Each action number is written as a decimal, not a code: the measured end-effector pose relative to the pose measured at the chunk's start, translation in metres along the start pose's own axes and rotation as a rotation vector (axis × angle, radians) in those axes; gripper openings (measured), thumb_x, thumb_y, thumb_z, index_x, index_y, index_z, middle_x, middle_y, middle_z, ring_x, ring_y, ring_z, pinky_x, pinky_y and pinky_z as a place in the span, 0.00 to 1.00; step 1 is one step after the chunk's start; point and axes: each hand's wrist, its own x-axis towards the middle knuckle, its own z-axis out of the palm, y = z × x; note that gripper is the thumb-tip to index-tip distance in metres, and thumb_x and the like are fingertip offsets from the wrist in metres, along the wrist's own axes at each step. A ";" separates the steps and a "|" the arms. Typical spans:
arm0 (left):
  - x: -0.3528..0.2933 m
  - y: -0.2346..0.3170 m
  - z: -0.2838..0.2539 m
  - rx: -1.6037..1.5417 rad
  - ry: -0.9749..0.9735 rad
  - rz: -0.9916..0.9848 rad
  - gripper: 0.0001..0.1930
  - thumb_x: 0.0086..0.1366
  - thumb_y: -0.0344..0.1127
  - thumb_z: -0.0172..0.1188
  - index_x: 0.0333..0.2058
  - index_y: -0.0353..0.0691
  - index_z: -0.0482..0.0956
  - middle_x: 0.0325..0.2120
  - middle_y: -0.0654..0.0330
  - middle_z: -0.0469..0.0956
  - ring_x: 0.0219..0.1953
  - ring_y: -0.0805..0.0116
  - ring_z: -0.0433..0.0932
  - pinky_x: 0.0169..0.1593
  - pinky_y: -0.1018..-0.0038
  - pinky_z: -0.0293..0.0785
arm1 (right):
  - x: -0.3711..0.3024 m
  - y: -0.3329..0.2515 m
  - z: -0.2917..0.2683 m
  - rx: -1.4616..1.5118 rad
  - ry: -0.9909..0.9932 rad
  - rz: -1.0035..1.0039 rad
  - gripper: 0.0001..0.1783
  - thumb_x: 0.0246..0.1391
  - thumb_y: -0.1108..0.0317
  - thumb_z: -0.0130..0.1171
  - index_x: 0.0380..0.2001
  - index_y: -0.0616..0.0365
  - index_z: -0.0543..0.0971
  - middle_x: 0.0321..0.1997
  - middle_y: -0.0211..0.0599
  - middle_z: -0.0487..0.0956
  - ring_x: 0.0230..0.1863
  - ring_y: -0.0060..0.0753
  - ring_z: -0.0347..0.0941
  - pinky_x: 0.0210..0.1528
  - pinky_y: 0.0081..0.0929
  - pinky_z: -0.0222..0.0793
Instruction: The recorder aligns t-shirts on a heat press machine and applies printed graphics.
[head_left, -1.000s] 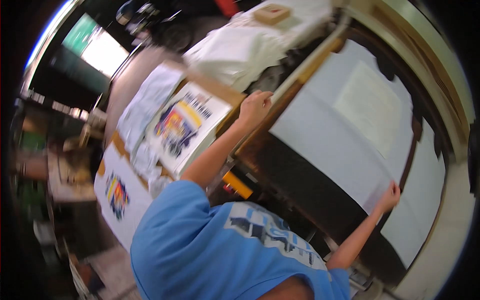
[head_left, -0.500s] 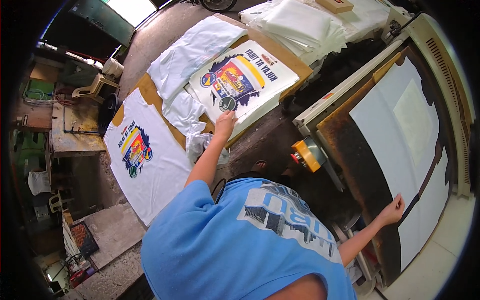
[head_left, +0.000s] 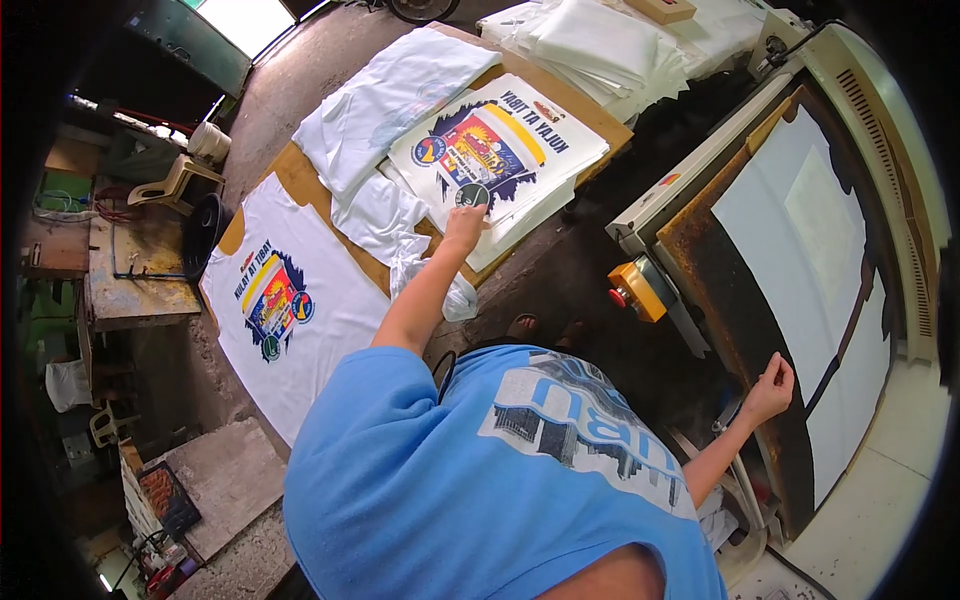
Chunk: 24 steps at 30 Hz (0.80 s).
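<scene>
- Left hand (head_left: 465, 228): fingertips at the near edge of the top print (head_left: 495, 150); whether they pinch it, I cannot tell.
- Right hand (head_left: 768, 390): fingers drawn together, nothing visible between, near the press (head_left: 628, 210).
- Done, it seems: the shirt (head_left: 320, 325) bears its design. Left, apparently: the print lies on its stack, lettering reversed.
- A white sheet (head_left: 775, 240) covers much of the dark, scorched bed.
- Brown board (head_left: 290, 170) under shirt, cloth (head_left: 390, 105) and stack.
- Beyond: plastic pile (head_left: 590, 45), chair (head_left: 178, 190), bucket (head_left: 208, 142), grey floor.
</scene>
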 end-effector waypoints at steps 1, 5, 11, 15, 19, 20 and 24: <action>-0.001 -0.003 -0.002 -0.002 0.002 0.005 0.14 0.49 0.39 0.60 0.31 0.37 0.72 0.22 0.48 0.75 0.31 0.52 0.75 0.37 0.61 0.69 | 0.002 -0.001 -0.001 -0.001 0.006 0.000 0.13 0.50 0.61 0.58 0.25 0.63 0.77 0.19 0.27 0.73 0.19 0.17 0.63 0.21 0.18 0.60; -0.002 -0.018 0.002 -0.072 0.134 0.053 0.12 0.49 0.41 0.61 0.27 0.38 0.74 0.22 0.52 0.76 0.30 0.54 0.76 0.35 0.62 0.69 | 0.001 -0.009 -0.003 -0.001 0.005 -0.058 0.13 0.50 0.62 0.58 0.25 0.63 0.77 0.20 0.27 0.73 0.19 0.17 0.63 0.22 0.18 0.60; 0.003 -0.008 -0.001 0.038 0.067 0.072 0.10 0.47 0.37 0.61 0.25 0.38 0.74 0.23 0.53 0.76 0.30 0.56 0.77 0.36 0.64 0.70 | -0.010 -0.002 -0.003 -0.002 0.016 -0.077 0.12 0.50 0.62 0.58 0.26 0.63 0.77 0.20 0.27 0.73 0.20 0.17 0.64 0.23 0.17 0.61; 0.007 -0.007 0.000 0.081 0.000 0.086 0.09 0.44 0.33 0.58 0.27 0.38 0.76 0.23 0.51 0.76 0.30 0.54 0.76 0.38 0.63 0.71 | -0.017 0.002 -0.002 0.009 0.004 -0.053 0.12 0.50 0.63 0.57 0.26 0.62 0.77 0.21 0.27 0.73 0.20 0.17 0.64 0.24 0.17 0.62; 0.005 -0.009 -0.001 -0.035 0.048 0.112 0.09 0.44 0.32 0.57 0.28 0.40 0.77 0.22 0.50 0.75 0.30 0.53 0.75 0.38 0.63 0.71 | -0.028 -0.009 0.000 0.036 0.001 -0.030 0.11 0.50 0.63 0.57 0.26 0.62 0.77 0.21 0.26 0.74 0.21 0.16 0.64 0.25 0.17 0.62; 0.005 -0.013 -0.001 -0.032 0.053 0.113 0.09 0.44 0.32 0.57 0.28 0.40 0.77 0.22 0.50 0.75 0.30 0.53 0.75 0.38 0.63 0.71 | -0.029 -0.010 0.001 0.036 -0.001 -0.050 0.11 0.50 0.63 0.57 0.26 0.62 0.77 0.21 0.26 0.74 0.21 0.16 0.64 0.25 0.17 0.62; 0.008 -0.020 0.000 -0.029 0.032 0.200 0.06 0.44 0.30 0.55 0.21 0.35 0.78 0.20 0.47 0.75 0.27 0.52 0.77 0.34 0.63 0.72 | -0.037 -0.010 0.000 0.039 0.008 -0.084 0.11 0.50 0.63 0.58 0.25 0.62 0.77 0.21 0.26 0.73 0.21 0.15 0.63 0.25 0.16 0.61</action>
